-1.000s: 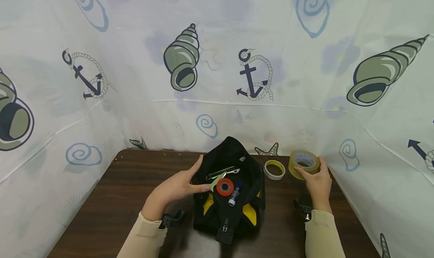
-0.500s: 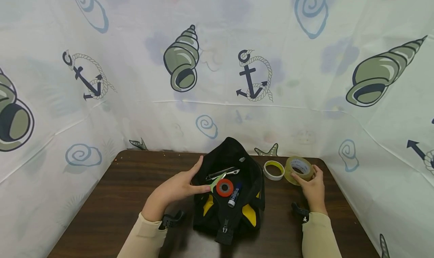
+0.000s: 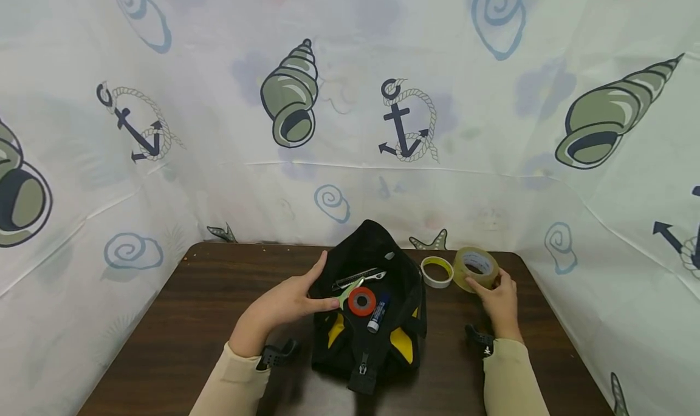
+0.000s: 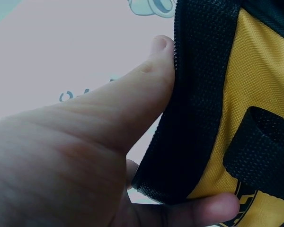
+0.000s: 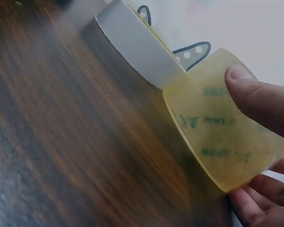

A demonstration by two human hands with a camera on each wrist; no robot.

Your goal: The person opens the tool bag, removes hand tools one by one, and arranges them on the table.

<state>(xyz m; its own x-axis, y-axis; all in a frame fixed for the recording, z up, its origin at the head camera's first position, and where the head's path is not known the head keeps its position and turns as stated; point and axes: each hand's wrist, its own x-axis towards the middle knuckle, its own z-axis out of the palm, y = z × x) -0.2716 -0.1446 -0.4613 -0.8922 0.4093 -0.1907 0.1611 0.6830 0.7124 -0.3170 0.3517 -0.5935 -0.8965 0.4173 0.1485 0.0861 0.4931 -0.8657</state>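
Observation:
A black and yellow pouch [image 3: 369,319] lies open in the middle of the brown table [image 3: 180,325]. Inside it I see a red tape roll [image 3: 361,300], a blue-capped stick [image 3: 378,313], a green-handled tool [image 3: 349,289] and a grey utility knife [image 3: 358,277]. My left hand [image 3: 290,300] grips the pouch's left rim [image 4: 189,109], thumb on the outside. My right hand [image 3: 494,297] holds a roll of clear brownish packing tape [image 3: 474,268] tilted up off the table, thumb [image 5: 255,97] on its side [image 5: 222,142]. A white tape roll [image 3: 437,272] lies flat just left of it.
A shell-and-anchor patterned sheet [image 3: 350,112] walls in the table at the back and both sides. The white tape roll [image 5: 137,45] sits between the pouch and the packing tape. Bare tabletop stretches to the left of the pouch.
My right hand has carried the packing tape leftward, closer to the white roll, and tilted it more upright. The left hand and the pouch have stayed put.

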